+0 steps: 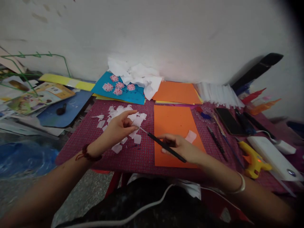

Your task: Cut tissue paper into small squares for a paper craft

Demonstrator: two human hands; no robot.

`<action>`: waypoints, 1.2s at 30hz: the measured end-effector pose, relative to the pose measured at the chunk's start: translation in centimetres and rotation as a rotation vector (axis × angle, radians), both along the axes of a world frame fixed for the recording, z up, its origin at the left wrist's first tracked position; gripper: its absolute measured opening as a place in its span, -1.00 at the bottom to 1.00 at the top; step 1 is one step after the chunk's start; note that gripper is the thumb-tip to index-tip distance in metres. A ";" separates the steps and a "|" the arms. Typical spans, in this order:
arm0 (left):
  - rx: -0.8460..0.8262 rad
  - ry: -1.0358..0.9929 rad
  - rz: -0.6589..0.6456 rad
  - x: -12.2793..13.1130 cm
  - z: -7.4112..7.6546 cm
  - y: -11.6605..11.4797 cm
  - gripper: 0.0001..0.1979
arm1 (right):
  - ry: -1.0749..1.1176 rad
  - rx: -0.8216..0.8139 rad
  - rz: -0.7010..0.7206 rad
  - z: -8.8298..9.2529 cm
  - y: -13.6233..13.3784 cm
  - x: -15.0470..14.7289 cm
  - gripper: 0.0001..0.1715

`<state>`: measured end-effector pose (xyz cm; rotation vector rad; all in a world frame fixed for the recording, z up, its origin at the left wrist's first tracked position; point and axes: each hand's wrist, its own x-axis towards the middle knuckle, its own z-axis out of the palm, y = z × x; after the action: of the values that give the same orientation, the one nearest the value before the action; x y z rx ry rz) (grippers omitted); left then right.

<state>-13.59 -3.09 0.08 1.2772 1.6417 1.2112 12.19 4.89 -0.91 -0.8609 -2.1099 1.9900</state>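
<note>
My right hand grips a slim tool with a black handle and a thin metal shaft, held slantwise over the orange sheet. The shaft's tip reaches the thumb of my left hand. A pale scrap of paper appears pinched beside that thumb, while the index finger is raised apart. Beneath and around my left hand lie several torn white paper scraps on the checked tablecloth. On the orange sheet, a pale pink scrap lies beyond my right hand.
A blue sheet with pink flowers, crumpled white tissue and orange paper lie along the wall. To the right are glue sticks, a phone, a pen and a yellow glue gun. Books fill the left.
</note>
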 end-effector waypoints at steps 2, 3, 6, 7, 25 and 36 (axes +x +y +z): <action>-0.017 -0.009 0.053 -0.1 0.1 -0.1 -0.35 | -0.025 0.027 0.003 0.2 0.1 -0.5 -0.44; -0.023 -0.043 0.078 -0.1 0.2 -0.2 -0.34 | -0.027 0.037 -0.001 0.3 0.1 -0.7 -0.46; -0.100 -0.311 0.123 -0.3 -0.1 -0.7 -0.40 | -0.013 0.036 -0.023 0.4 0.2 -1.1 -0.46; -0.148 -0.423 0.114 -0.4 -0.4 -1.0 -0.46 | -0.012 0.030 -0.029 0.3 0.3 -1.2 -0.43; 0.128 -0.459 0.060 -5.5 -1.4 0.8 -0.83 | 0.276 -0.091 0.077 -1.7 0.7 -2.9 -0.26; 0.120 -0.461 0.096 -4.7 -2.4 1.7 -0.81 | 0.196 -0.084 0.090 -2.4 -0.4 -3.4 -0.21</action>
<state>-18.26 -1.37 -2.30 0.9049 1.3194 1.5479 8.82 4.54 -3.34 -0.5641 -2.0022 2.1244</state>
